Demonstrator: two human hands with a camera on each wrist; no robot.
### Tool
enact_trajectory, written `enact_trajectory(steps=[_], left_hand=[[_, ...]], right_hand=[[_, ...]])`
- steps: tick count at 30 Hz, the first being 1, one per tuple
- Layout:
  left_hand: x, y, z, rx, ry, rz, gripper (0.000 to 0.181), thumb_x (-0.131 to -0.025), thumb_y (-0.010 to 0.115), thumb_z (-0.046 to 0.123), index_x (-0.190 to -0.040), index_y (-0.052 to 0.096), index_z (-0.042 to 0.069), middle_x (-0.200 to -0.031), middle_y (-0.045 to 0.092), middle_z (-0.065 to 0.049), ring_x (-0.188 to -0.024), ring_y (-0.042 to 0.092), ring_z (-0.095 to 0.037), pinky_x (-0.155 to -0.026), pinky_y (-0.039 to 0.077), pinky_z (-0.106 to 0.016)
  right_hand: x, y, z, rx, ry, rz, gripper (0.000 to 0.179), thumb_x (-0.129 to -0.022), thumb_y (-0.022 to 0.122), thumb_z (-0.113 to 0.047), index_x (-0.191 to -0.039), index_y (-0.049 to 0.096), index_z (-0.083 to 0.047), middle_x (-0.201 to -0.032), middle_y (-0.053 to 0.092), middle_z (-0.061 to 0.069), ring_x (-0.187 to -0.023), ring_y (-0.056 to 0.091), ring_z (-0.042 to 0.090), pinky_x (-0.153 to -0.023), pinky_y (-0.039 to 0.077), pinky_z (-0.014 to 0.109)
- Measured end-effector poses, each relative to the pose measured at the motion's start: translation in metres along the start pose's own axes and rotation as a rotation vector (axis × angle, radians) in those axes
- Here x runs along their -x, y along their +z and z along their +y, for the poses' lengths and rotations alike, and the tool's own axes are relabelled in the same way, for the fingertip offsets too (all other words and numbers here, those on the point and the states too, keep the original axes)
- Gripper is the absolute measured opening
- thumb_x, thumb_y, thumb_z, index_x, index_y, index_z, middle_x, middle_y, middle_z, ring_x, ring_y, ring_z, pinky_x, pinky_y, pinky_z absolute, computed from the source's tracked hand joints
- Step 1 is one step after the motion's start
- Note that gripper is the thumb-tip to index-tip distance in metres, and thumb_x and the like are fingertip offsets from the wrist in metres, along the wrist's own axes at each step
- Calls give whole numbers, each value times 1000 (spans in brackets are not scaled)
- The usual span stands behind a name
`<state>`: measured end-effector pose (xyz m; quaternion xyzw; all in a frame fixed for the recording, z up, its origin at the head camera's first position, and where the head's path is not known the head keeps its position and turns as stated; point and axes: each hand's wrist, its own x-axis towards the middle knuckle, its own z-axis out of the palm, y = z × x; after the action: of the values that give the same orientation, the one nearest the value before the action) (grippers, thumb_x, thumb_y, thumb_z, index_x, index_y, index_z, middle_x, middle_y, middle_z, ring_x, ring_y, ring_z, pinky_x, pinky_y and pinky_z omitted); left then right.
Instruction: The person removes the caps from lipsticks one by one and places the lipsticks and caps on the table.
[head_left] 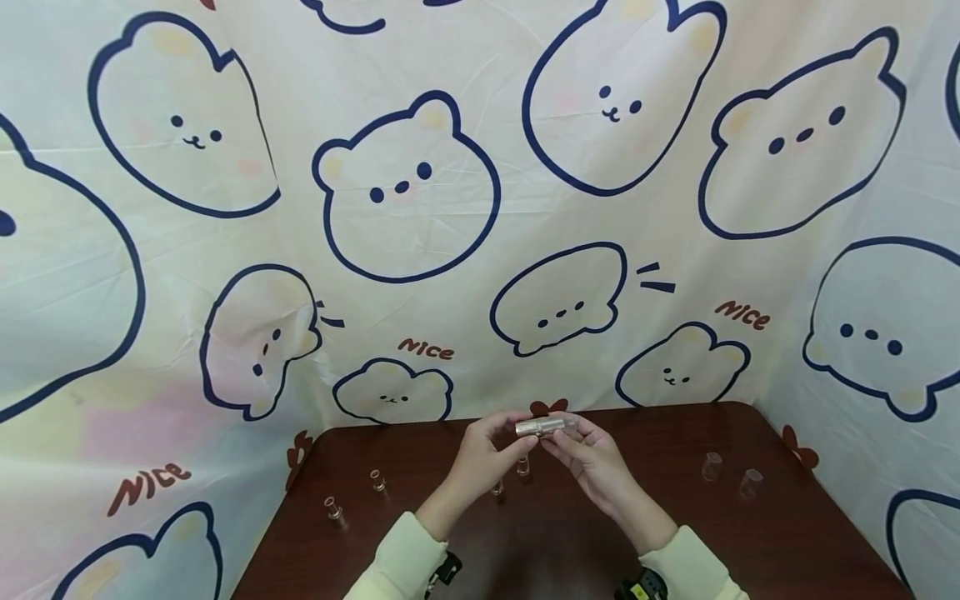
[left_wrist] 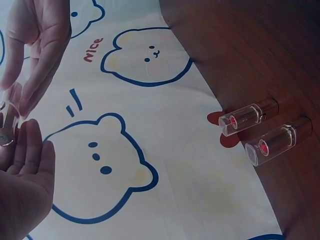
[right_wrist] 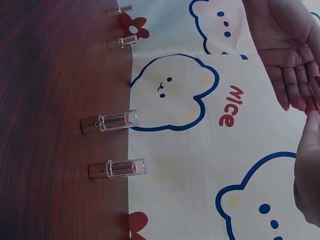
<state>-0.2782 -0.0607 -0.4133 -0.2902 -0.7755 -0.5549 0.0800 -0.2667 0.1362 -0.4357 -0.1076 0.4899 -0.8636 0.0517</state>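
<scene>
Between both hands, above the far part of the table, a shiny lipstick tube (head_left: 536, 427) lies almost level. My left hand (head_left: 483, 458) grips its metallic end, thumb in front and fingers behind. The right hand (head_left: 596, 467) pinches the other end, where a clear cap (head_left: 572, 427) shows partly behind the fingers. Below and behind the hands stand two capped lipsticks, one (head_left: 523, 465) partly hidden by the left hand. Red tips show through their clear caps (right_wrist: 120, 120) (right_wrist: 131, 168) in the right wrist view.
On the table's left stand two uncapped lipstick tubes (head_left: 377, 481) (head_left: 333, 510). Two loose clear caps (head_left: 711, 467) (head_left: 750, 483) stand at the right. A cloth (head_left: 420, 317) printed with cartoon faces hangs behind and beside the dark wooden table (head_left: 675, 533).
</scene>
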Motion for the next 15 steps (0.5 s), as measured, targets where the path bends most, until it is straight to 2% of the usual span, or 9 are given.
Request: enact_trajectory(steps=[7, 15], left_hand=[[-1, 2, -3, -5, 16, 24, 22, -92, 69, 24, -112, 69, 15, -100, 68, 6, -89, 61, -15, -79, 52, -30], [1, 3, -6, -5, -7, 42, 18, -91, 71, 24, -106, 70, 16, -96, 68, 5, -85, 61, -15, -76, 54, -33]], right_hand=[[-1, 1, 1, 22, -3, -8, 49, -94, 63, -4, -135, 41, 11, -118, 64, 9, -109, 63, 20, -94, 46, 35], [-1, 2, 3, 35, 4, 29, 47, -94, 61, -2, -135, 42, 12, -116, 65, 7, -108, 64, 19, -94, 47, 35]])
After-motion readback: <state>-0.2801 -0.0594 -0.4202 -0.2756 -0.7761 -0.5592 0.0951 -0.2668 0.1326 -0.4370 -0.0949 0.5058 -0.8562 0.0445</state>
